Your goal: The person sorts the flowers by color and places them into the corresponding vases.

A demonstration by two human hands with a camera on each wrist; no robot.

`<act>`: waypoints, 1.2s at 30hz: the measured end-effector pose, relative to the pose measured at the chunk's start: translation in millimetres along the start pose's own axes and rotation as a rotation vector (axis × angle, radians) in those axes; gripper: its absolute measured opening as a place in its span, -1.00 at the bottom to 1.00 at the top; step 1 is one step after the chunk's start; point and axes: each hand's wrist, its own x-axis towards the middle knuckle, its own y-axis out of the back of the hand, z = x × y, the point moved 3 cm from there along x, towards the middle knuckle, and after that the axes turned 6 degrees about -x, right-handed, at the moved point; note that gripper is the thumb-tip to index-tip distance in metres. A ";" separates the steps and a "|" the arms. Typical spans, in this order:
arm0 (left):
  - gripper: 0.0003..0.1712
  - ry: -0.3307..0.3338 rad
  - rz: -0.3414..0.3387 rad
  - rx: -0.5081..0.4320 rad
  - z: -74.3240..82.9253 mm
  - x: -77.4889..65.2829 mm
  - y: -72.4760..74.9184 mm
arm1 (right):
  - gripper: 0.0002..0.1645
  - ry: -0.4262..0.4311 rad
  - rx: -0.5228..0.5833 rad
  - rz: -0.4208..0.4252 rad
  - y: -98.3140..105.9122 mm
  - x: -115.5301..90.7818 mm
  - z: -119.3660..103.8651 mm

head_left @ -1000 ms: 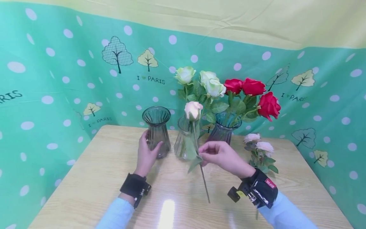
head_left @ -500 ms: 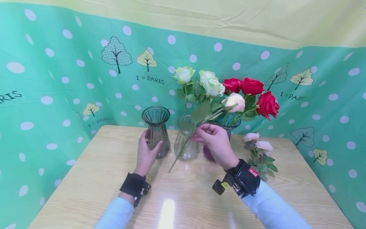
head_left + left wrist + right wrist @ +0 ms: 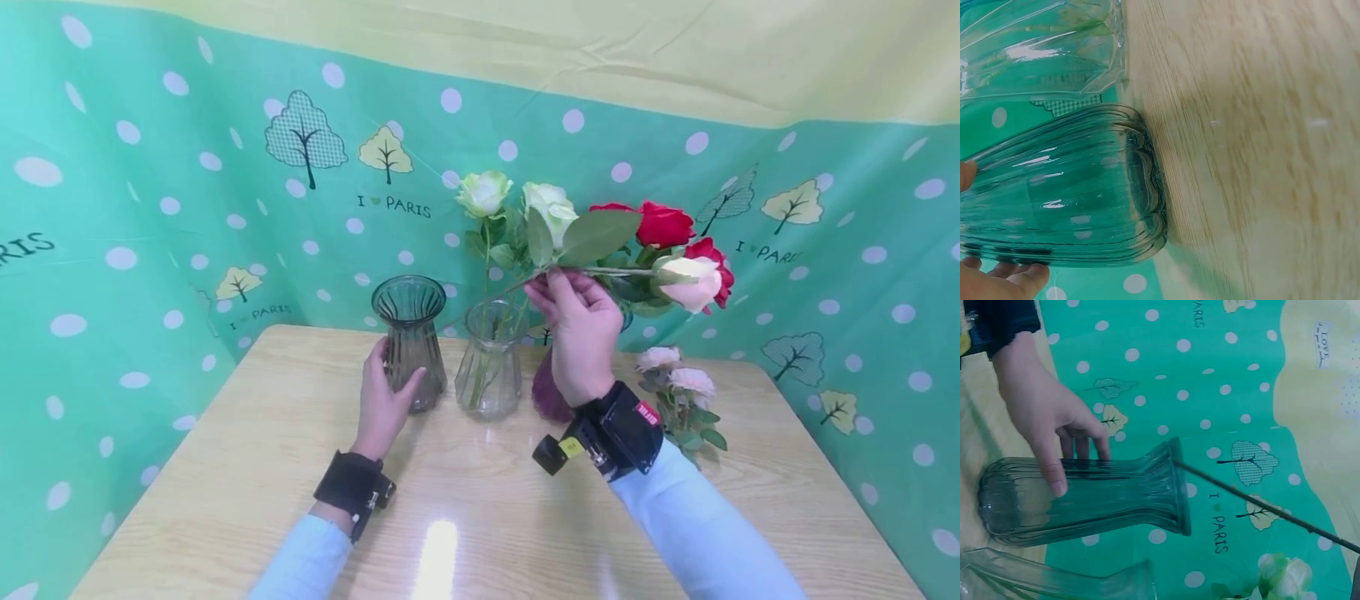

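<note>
A grey ribbed glass vase (image 3: pixel 417 354) stands on the table at left, and my left hand (image 3: pixel 385 406) grips its side between thumb and fingers. In the left wrist view, the vase (image 3: pixel 1066 194) lies between the thumb and several fingertips (image 3: pixel 1036 275). My right hand (image 3: pixel 581 337) pinches the stem of a pale pink rose (image 3: pixel 688 282) above the other vases. The rose lies nearly level, its head to the right and a large leaf by my fingers. In the right wrist view, the thin stem (image 3: pixel 1260 501) reaches the grey vase's rim; whether its tip is inside I cannot tell.
A clear vase (image 3: pixel 487 379) with white-green roses (image 3: pixel 483 194) stands in the middle. Right of it, a purple-blue vase (image 3: pixel 551 392) with red roses (image 3: pixel 666 225) is partly hidden by my right hand. Pale pink flowers (image 3: pixel 692 383) lie at the table's (image 3: pixel 300 483) right side.
The right hand has risen and moved forward with the rose. The rose has turned from upright to nearly level, its head swinging right and its stem end left. The left hand stays on the vase.
</note>
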 end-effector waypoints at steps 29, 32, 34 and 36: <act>-0.09 -0.013 -0.010 0.006 0.2 3.5 0.3 | -0.85 0.036 -0.289 -0.003 -40.7 22.1 50.0; -0.09 -0.001 -0.017 0.008 0.1 4.1 1.0 | -0.84 -0.004 -0.325 -0.014 -43.5 20.3 58.6; -0.09 0.002 -0.018 0.010 -0.2 4.7 1.4 | -0.84 -0.032 -0.361 -0.026 -44.8 18.3 65.5; -0.09 0.000 -0.018 0.016 -0.6 5.3 1.8 | -0.84 -0.059 -0.410 -0.041 -45.6 15.7 71.7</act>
